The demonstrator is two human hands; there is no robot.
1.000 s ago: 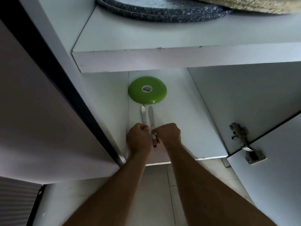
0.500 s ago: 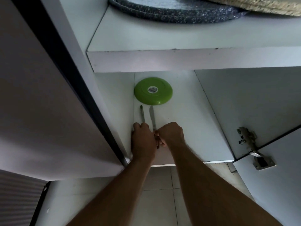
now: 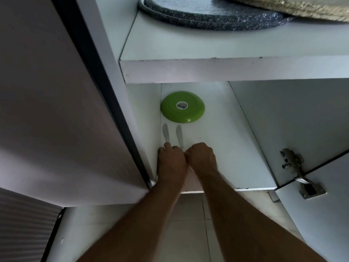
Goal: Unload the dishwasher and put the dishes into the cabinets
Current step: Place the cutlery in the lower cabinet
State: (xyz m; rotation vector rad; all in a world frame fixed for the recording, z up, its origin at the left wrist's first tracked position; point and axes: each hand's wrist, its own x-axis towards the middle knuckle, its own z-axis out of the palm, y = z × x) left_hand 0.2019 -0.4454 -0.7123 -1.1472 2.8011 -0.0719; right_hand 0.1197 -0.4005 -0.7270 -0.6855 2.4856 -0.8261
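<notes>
White cabinet shelf (image 3: 226,144) holds everything here. A green plate (image 3: 182,107) lies upside down on it toward the back, barcode sticker showing at its centre, its left edge just beside the cabinet's left wall. At 6 o'clock from the plate, apart from its rim, two knives lie side by side, blades pointing back toward 12: left knife (image 3: 165,134) close to the wall, right knife (image 3: 179,136) just beside it, roughly parallel, not touching each other.

Both hands sit on the shelf near its front edge, knuckles up, touching each other. Left hand (image 3: 171,163) is curled w/ fingers folded over the handle end of the left knife; right hand (image 3: 201,157) is curled over the handle end of the right knife. Handles are hidden under the hands, so can't tell how firm the grip is.

At 12 o'clock, an upper shelf (image 3: 207,46) carries a speckled grey round mat (image 3: 207,12) w/ a woven straw mat (image 3: 292,8) overlapping it. Open door w/ a metal hinge (image 3: 294,167) at 3 o'clock. Tile floor (image 3: 188,208) shows at 6.
</notes>
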